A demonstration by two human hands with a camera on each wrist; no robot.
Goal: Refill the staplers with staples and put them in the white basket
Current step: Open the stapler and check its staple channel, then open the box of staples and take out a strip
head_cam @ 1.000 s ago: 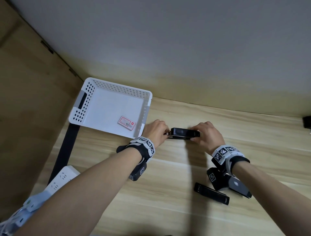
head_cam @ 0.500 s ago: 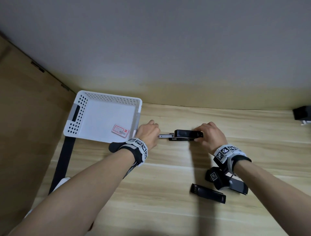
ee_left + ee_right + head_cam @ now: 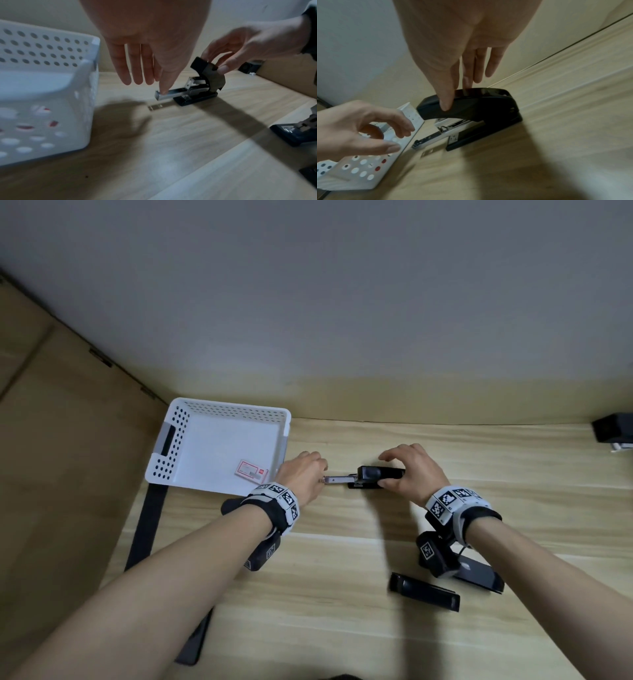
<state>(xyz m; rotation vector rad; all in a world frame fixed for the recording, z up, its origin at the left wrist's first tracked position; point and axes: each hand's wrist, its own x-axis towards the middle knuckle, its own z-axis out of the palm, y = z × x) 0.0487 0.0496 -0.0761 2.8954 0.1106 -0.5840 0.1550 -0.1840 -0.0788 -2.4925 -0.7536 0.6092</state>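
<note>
A black stapler (image 3: 376, 475) stands on the wooden table, right of the white basket (image 3: 164, 474). Its metal staple tray (image 3: 337, 480) sticks out to the left. My right hand (image 3: 407, 474) pinches the stapler's raised top cover (image 3: 471, 104) between thumb and fingers. My left hand (image 3: 303, 477) is at the tray's end (image 3: 160, 95); the thumb (image 3: 163, 86) touches it, and the other fingers (image 3: 137, 70) hang loose, holding nothing. A red and white staple box (image 3: 251, 470) lies in the basket.
Two more black staplers lie near my right forearm, one flat (image 3: 424, 592) and one partly under the wrist camera (image 3: 483, 575). A black object (image 3: 613, 428) sits at the far right by the wall. The table's left edge has a dark strip (image 3: 147, 525).
A second ago the stapler was closed between both hands. The metal tray has slid out to the left with my left hand. In the last half second the hands barely moved.
</note>
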